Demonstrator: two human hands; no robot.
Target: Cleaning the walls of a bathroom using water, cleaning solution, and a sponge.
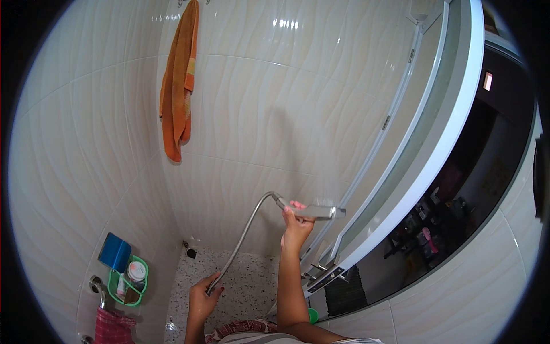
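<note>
My right hand (296, 225) grips the handle of a chrome hand shower (320, 212), held level with its head toward the right. Fine jets of water (328, 180) spray from the head toward the tiled wall (258, 116). Lower and to the left, my left hand (205, 296) is closed around the flexible metal shower hose (242, 236). From there the hose arcs up to the end of the handle. The part of the hose below my left hand is hidden.
An orange towel (176, 94) hangs on the back wall. A green caddy (129, 299) holds containers at left, beside a blue holder (115, 253) and a red checked cloth (114, 326). A white-framed door (451, 142) stands ajar at right. Below lies the speckled floor (249, 284), with a drain (171, 326).
</note>
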